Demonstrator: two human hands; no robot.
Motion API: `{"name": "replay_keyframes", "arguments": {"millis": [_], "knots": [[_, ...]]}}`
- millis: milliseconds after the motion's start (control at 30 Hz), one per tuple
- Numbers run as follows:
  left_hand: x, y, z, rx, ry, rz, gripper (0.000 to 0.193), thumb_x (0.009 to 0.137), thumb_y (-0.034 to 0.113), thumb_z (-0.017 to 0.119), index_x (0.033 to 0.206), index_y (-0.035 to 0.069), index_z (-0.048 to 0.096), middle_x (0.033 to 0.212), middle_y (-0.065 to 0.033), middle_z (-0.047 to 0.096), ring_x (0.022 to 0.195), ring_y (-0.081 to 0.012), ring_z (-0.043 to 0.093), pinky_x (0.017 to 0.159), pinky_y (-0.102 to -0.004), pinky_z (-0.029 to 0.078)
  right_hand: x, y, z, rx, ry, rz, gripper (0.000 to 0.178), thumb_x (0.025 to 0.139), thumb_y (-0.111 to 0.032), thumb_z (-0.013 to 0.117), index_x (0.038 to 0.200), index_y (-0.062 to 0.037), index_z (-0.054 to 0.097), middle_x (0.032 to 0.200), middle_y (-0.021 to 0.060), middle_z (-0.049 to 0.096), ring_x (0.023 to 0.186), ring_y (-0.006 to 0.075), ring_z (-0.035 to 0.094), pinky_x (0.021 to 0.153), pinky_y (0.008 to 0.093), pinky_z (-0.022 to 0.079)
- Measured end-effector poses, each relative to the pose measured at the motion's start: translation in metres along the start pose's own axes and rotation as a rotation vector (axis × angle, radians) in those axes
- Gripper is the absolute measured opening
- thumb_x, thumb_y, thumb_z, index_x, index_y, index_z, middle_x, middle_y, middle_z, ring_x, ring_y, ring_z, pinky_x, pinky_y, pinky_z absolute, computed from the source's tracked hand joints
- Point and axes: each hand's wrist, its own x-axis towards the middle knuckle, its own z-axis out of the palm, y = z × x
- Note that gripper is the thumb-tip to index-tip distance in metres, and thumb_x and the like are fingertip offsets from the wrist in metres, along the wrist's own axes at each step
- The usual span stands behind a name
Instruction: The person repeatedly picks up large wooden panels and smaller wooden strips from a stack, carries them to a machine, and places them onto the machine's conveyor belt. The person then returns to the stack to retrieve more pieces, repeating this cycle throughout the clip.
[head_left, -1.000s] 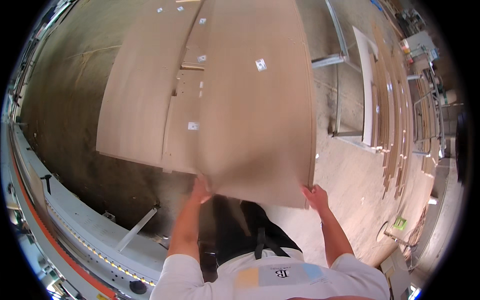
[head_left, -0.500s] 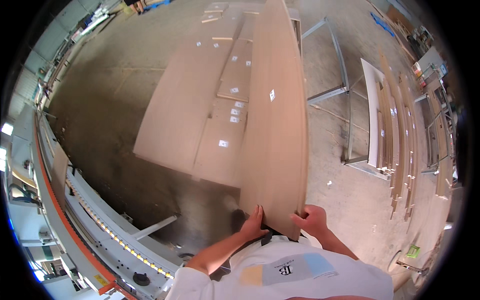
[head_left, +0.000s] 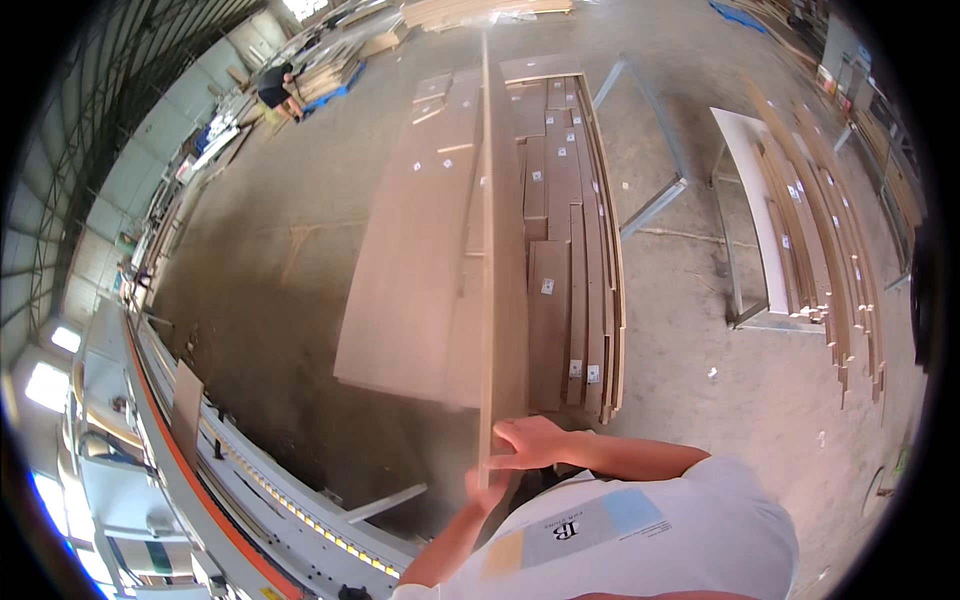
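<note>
A long brown wood panel (head_left: 508, 300) stands on its narrow edge in front of my body, stretching away from me. My right hand (head_left: 530, 443) grips its near end from the right, with the fingers over the top edge. Lower down at the same end, my left hand (head_left: 487, 488) holds the panel from the left; motion blurs its fingers. Beyond and below it lies a stack of brown panels, with a wide sheet (head_left: 405, 300) on the left and narrower labelled strips (head_left: 548, 285) on the right.
At left runs a long machine (head_left: 270, 520) with an orange stripe and a row of yellow rollers. A metal frame rack (head_left: 655, 205) stands right of the stack, and another holds long strips (head_left: 815, 220). Far off, a person (head_left: 275, 90) bends beside boards on a blue pallet.
The panel has turned from lying nearly flat to standing on edge, uncovering the strips on the right of the stack. My right hand has moved left, closer to the left hand, which is lower.
</note>
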Motion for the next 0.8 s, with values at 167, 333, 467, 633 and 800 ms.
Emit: {"name": "replay_keyframes", "arguments": {"millis": [167, 333, 467, 633, 800], "knots": [[0.009, -0.024, -0.018, -0.044, 0.159, 0.173, 0.036, 0.086, 0.018, 0.082, 0.119, 0.006, 0.071, 0.111, -0.0122, 0.074, 0.100, -0.0249, 0.072, 0.085, -0.0358, 0.056, 0.010, 0.049, 0.016, 0.069, 0.021, 0.104, 0.066, 0.089, -0.066, 0.062, 0.124, -0.0089, 0.063, 0.117, 0.0130, 0.070, 0.104, 0.0336, 0.067, 0.088, 0.0434, 0.052], [0.000, -0.048, -0.026, -0.365, 0.093, 0.043, 0.042, 0.090, 0.013, 0.081, 0.128, 0.002, 0.066, 0.123, -0.0082, 0.070, 0.113, -0.0216, 0.066, 0.098, -0.0357, 0.052, -0.017, 0.177, 0.039, 0.025, 0.213, 0.409, 0.069, 0.088, -0.061, 0.066, 0.132, -0.0079, 0.062, 0.125, 0.0132, 0.070, 0.114, 0.0321, 0.068, 0.098, 0.0438, 0.052], [0.001, -0.026, -0.023, -0.529, 0.057, -0.241, 0.036, 0.092, -0.005, 0.070, 0.126, 0.004, 0.062, 0.116, -0.0072, 0.067, 0.097, -0.0219, 0.070, 0.080, -0.0366, 0.063, -0.060, 0.237, 0.022, 0.036, 0.276, 0.712, 0.069, 0.090, -0.058, 0.064, 0.134, -0.0049, 0.061, 0.130, 0.0178, 0.067, 0.121, 0.0352, 0.064, 0.100, 0.0452, 0.051], [0.010, 0.056, -0.015, -0.793, 0.041, -0.467, 0.036, 0.094, -0.004, 0.066, 0.128, 0.007, 0.060, 0.117, -0.0082, 0.066, 0.100, -0.0245, 0.071, 0.080, -0.0432, 0.066, -0.115, 0.295, 0.014, 0.075, 0.339, 1.033, 0.071, 0.095, -0.058, 0.056, 0.139, -0.0033, 0.057, 0.133, 0.0230, 0.064, 0.125, 0.0409, 0.060, 0.108, 0.0495, 0.046], [-0.002, 0.064, 0.010, -1.133, 0.071, -0.625, 0.035, 0.094, 0.000, 0.066, 0.128, 0.006, 0.060, 0.117, -0.0103, 0.067, 0.099, -0.0273, 0.070, 0.075, -0.0426, 0.065, -0.167, 0.277, -0.008, 0.018, 0.599, 1.193, 0.076, 0.095, -0.067, 0.049, 0.132, -0.0015, 0.061, 0.127, 0.0252, 0.067, 0.122, 0.0412, 0.062, 0.104, 0.0491, 0.048]]}}
